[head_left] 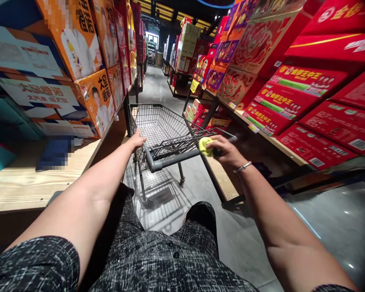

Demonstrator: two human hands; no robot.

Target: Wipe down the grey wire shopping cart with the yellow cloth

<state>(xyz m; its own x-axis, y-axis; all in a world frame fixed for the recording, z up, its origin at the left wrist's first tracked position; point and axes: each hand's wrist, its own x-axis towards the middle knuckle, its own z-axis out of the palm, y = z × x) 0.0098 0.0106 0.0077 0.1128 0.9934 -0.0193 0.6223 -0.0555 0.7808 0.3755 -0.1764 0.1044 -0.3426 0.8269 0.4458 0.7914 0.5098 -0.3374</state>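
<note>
A wire shopping cart (158,123) with a grey handle stands in front of me, its basket showing nothing inside. My left hand (136,140) is closed on the cart's frame near the left end of the handle. At the handle's right end, my right hand (225,150) is closed around a yellow-green cloth (205,147), which rests against the bar. A silver bracelet circles the right wrist.
Orange and white boxes (97,101) are stacked on a wooden shelf (79,168) to the left. Red boxes (292,93) fill the right shelf. Between the shelves a grey-floored aisle (158,81) runs away from me.
</note>
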